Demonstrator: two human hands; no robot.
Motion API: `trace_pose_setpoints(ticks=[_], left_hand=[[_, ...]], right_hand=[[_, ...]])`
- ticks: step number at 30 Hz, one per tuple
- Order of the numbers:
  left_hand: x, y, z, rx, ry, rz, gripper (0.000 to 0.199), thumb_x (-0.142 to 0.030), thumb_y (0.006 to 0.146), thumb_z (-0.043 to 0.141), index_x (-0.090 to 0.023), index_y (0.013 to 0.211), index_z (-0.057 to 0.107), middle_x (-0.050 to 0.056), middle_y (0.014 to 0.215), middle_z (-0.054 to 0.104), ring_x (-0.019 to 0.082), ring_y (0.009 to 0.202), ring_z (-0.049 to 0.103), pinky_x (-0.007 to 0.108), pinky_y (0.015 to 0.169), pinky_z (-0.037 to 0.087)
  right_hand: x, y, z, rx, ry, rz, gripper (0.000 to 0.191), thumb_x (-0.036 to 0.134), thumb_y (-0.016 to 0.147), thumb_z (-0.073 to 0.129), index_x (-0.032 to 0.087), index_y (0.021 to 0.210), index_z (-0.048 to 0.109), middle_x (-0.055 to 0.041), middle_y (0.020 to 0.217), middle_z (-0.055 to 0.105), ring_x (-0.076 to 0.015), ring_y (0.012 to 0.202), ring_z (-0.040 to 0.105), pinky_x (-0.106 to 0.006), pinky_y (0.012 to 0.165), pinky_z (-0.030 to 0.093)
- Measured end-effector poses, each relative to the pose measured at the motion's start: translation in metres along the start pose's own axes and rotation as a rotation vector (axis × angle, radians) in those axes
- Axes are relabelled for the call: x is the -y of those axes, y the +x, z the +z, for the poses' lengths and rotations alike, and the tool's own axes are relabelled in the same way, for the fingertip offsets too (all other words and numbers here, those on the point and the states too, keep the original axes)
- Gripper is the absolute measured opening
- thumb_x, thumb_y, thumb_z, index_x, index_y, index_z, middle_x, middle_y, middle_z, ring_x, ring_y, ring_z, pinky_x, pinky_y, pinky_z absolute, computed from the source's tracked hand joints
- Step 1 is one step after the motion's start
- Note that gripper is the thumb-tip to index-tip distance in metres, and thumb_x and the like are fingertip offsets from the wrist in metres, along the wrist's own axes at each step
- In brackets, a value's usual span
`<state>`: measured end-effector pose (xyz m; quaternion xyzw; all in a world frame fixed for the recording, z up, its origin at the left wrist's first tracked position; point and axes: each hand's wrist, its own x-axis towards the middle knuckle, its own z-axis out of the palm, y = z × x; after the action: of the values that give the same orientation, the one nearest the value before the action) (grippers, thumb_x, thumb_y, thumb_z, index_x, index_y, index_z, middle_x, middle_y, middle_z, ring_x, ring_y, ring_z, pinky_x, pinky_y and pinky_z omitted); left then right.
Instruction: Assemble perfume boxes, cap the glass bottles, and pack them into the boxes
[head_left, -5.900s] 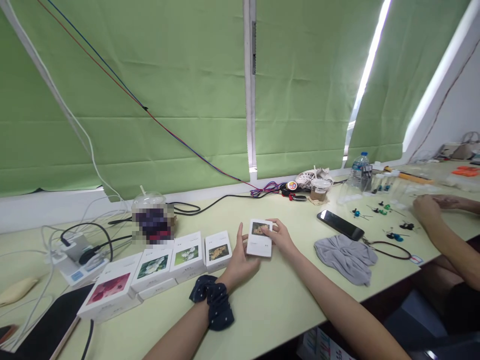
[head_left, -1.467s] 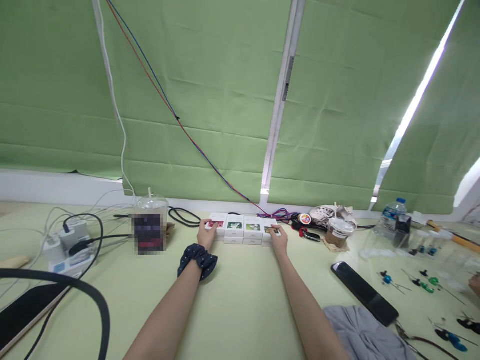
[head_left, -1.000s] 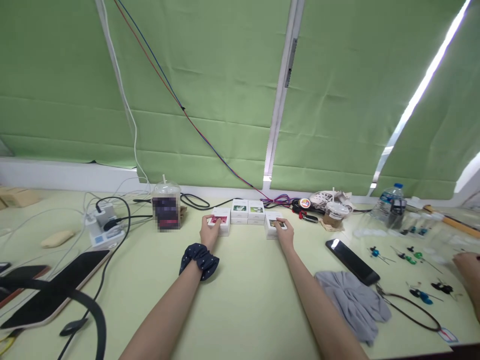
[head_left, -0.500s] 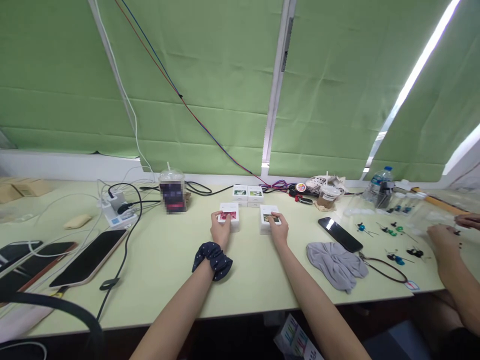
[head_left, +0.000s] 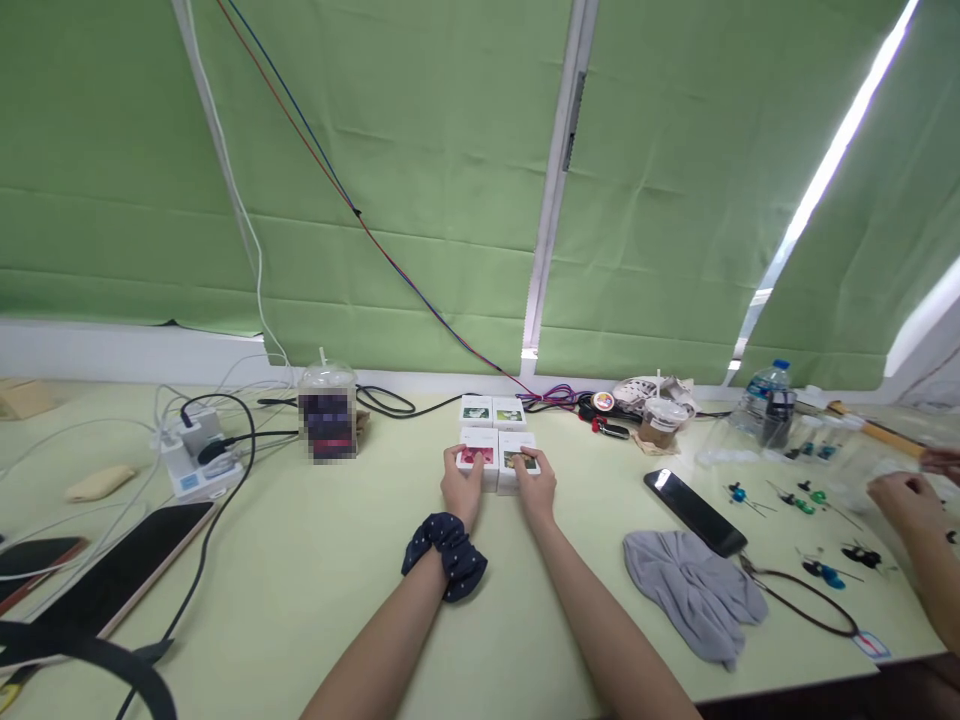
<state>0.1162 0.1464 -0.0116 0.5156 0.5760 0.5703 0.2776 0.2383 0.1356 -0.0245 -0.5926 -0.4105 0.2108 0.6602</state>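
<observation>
My left hand (head_left: 462,489) grips a small white box with a red picture (head_left: 478,441) on its top, the thumb lying on the picture. Around the outer side of a second white box with a dark green picture (head_left: 517,442) my right hand (head_left: 536,488) is closed. The two boxes stand side by side on the table, touching or almost touching. Just behind them are more white boxes with green pictures, the left one (head_left: 476,402) and the right one (head_left: 509,404) next to each other. A dark dotted scrunchie (head_left: 445,558) circles my left wrist.
On the right lie a grey cloth (head_left: 686,590), a black phone (head_left: 696,511) and small blue and green parts (head_left: 817,497). Another person's hand (head_left: 907,510) is at the far right. A power strip (head_left: 199,465) with cables and a lidded cup (head_left: 328,378) stand left.
My right hand has brought its box leftward against the box in my left hand; the gap between them has closed. The camera view has shifted slightly.
</observation>
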Motion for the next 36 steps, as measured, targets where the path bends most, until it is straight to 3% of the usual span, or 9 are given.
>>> trace_pose_setpoints(ticks=[25, 32, 36], left_hand=[[0.021, 0.079, 0.025, -0.001, -0.042, -0.036, 0.042, -0.054, 0.072, 0.059, -0.024, 0.102, 0.052, 0.006, 0.095, 0.071, 0.027, 0.085, 0.067, 0.035, 0.074, 0.049], [0.023, 0.085, 0.027, 0.006, -0.068, -0.071, 0.048, -0.058, 0.069, 0.059, -0.024, 0.102, 0.052, 0.007, 0.093, 0.072, 0.028, 0.082, 0.068, 0.036, 0.073, 0.049], [0.023, 0.083, 0.026, 0.009, -0.089, -0.085, 0.053, -0.061, 0.069, 0.058, -0.023, 0.105, 0.052, 0.008, 0.097, 0.072, 0.029, 0.084, 0.067, 0.036, 0.074, 0.049]], right_hand=[[-0.023, 0.068, 0.055, 0.043, 0.062, -0.001, 0.034, 0.044, 0.071, 0.062, 0.019, 0.093, 0.069, -0.008, 0.1, 0.073, -0.0258, 0.095, 0.065, -0.031, 0.083, 0.047], [-0.025, 0.074, 0.06, 0.045, 0.06, 0.03, 0.035, 0.047, 0.07, 0.064, 0.021, 0.091, 0.071, -0.0073, 0.097, 0.074, -0.0262, 0.088, 0.067, -0.029, 0.073, 0.049], [-0.027, 0.073, 0.06, 0.053, 0.064, 0.027, 0.038, 0.05, 0.07, 0.064, 0.02, 0.092, 0.071, -0.0075, 0.099, 0.074, -0.0268, 0.094, 0.066, -0.029, 0.077, 0.049]])
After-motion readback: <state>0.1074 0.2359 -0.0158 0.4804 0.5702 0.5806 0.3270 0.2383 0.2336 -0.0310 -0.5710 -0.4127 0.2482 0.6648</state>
